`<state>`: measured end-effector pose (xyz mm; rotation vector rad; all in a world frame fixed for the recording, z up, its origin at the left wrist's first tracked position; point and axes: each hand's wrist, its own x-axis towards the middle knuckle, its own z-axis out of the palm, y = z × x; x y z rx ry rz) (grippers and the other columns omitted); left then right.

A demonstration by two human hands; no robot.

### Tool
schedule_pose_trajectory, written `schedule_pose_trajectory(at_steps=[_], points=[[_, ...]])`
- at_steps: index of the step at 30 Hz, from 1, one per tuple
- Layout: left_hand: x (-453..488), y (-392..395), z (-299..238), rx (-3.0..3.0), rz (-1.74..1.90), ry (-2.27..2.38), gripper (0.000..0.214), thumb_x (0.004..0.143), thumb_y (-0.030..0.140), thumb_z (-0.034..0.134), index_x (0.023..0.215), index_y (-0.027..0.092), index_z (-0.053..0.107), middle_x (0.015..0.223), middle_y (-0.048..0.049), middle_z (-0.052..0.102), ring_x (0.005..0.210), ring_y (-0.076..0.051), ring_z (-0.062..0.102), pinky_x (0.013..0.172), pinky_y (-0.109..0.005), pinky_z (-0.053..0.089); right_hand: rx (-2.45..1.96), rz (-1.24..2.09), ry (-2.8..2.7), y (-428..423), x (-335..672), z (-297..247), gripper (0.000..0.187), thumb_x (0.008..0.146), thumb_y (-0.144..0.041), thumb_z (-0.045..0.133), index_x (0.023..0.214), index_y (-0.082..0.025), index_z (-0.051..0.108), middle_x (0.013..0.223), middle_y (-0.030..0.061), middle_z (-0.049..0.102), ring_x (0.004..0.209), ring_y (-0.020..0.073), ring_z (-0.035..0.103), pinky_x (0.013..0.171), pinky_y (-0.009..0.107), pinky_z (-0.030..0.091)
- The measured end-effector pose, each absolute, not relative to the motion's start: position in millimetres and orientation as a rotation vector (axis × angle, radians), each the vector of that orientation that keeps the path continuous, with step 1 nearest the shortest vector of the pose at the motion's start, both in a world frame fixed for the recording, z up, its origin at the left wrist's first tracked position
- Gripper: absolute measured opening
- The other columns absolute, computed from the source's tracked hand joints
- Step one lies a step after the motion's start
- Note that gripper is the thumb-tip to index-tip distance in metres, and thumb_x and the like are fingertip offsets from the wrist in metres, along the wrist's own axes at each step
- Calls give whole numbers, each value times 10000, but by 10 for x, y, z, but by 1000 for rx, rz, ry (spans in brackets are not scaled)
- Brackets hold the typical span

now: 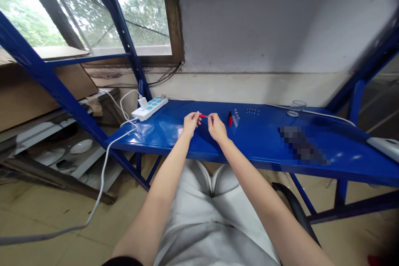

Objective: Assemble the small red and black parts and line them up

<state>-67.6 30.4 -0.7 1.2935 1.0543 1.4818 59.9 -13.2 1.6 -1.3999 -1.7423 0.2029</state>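
Observation:
Above the blue table (255,137), my left hand (190,124) pinches a small, slim red tube (202,116). My right hand (217,127) closes its fingers around the other end, where a clear part shows; its exact shape is too small to make out. Just right of my right hand stand a small red and black bottle (230,119) and several small clear vials (236,119). Farther back lies a row of several tiny pieces (252,111), too small to name.
A white power strip (149,108) with a plugged-in cord lies at the table's left end. A clear glass (296,109) stands at the back right, near a blurred dark object (302,144). Blue frame posts (124,37) rise on the left.

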Motion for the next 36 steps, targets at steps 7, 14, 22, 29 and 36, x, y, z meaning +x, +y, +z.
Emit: schedule_pose_trajectory(at_steps=[7,14,22,29,36], points=[[-694,312,-23,1269,1507,1095,338,764,456,563,792,122,606,601,4,543,431,-43,464,380,-164,286,-1306,204,-1798,-107,616,-6,298,898,-330,326,1084,-209,525,1064,80,618,939,188,583,778,301,442],[-675,280,18,1244,1361,931,344,703,391,653,915,122,628,716,-28,594,501,-52,495,393,-162,318,-1382,163,-1790,-47,637,-61,229,865,-257,387,1000,-198,563,1006,73,631,877,183,588,729,289,439],[-658,294,-33,1344,1277,943,343,642,377,696,866,120,662,741,-51,630,547,-66,502,407,-163,324,-1363,119,-1791,-51,645,-56,246,853,-239,392,1009,-191,576,982,84,616,892,188,573,743,297,435],[-667,306,-22,1339,1491,1054,332,654,441,664,744,123,638,692,-37,610,526,-66,481,391,-166,301,-1417,122,-1764,-51,645,-58,199,841,-252,413,933,-198,582,945,76,601,863,188,561,704,289,428],[-693,340,-49,1320,1753,1190,269,683,399,639,716,134,610,673,-19,604,580,-85,507,539,-195,396,-1368,91,-1662,-33,662,-20,223,835,-299,415,913,-186,591,922,81,577,825,176,554,689,277,426]])
